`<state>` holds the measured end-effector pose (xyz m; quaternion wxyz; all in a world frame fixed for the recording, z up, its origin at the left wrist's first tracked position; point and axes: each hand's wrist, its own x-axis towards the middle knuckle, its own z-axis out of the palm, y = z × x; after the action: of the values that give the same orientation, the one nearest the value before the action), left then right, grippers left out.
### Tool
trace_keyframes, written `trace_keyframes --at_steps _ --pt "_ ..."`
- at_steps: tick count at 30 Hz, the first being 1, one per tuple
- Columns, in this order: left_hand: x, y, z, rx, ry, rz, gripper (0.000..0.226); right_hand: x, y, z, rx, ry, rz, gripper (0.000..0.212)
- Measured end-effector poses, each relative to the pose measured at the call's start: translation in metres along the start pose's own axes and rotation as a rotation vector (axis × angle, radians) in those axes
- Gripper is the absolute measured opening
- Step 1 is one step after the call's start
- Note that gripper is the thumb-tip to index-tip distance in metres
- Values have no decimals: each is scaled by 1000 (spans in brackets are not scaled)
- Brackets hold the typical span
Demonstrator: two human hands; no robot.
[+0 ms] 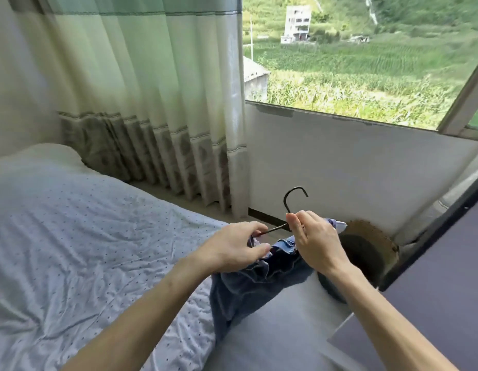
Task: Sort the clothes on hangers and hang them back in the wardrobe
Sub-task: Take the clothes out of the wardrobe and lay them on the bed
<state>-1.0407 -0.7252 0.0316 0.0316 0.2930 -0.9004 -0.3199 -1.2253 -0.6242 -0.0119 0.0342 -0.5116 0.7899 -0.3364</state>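
Far left, a pillow (45, 156) lies at the head of the bed (72, 236), whose pale sheet is rumpled and speckled with small dark dots. Behind the bed hangs a green and cream curtain (141, 89) with a grey patterned band along its lower part, reaching down to the floor beside the mattress.

Over the near edge of the bed the person has both arms out. The left hand (232, 247) has its fingers curled round one arm of a thin dark hanger (272, 229), with the thumb pressed on the cloth below. A dark blue denim garment (259, 282) hangs from the hanger between the two hands, bunched at the top and trailing down against the side of the bed. The right hand (315, 242) pinches the neck of the hanger just under the hook, which stands up free in front of the white wall (339, 162). That hand covers the other arm of the hanger.

Just behind the right wrist sits a round woven thing (371, 247) with a dark inside, partly hidden by the forearm; basket or hat, I cannot tell. Above the wall, the window (352, 62) shows green fields and a white building. At the far right a dark-edged greyish panel (446, 263) slants across the corner.
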Motion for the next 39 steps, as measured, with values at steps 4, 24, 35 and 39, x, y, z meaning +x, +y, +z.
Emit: trace_keyframes --at_steps 4,24,35,39 --pt "23 5 -12 -69 64 -83 31 29 -25 14 21 -24 -40 36" --pt "128 -3 -102 -502 329 -194 24 120 122 92 697 -239 451 69" --pt "140 -89 -154 -573 556 -382 24 219 72 157 718 -444 416 69" --pt "150 -140 -184 -602 659 -454 25 262 40 189 655 -468 402 68"
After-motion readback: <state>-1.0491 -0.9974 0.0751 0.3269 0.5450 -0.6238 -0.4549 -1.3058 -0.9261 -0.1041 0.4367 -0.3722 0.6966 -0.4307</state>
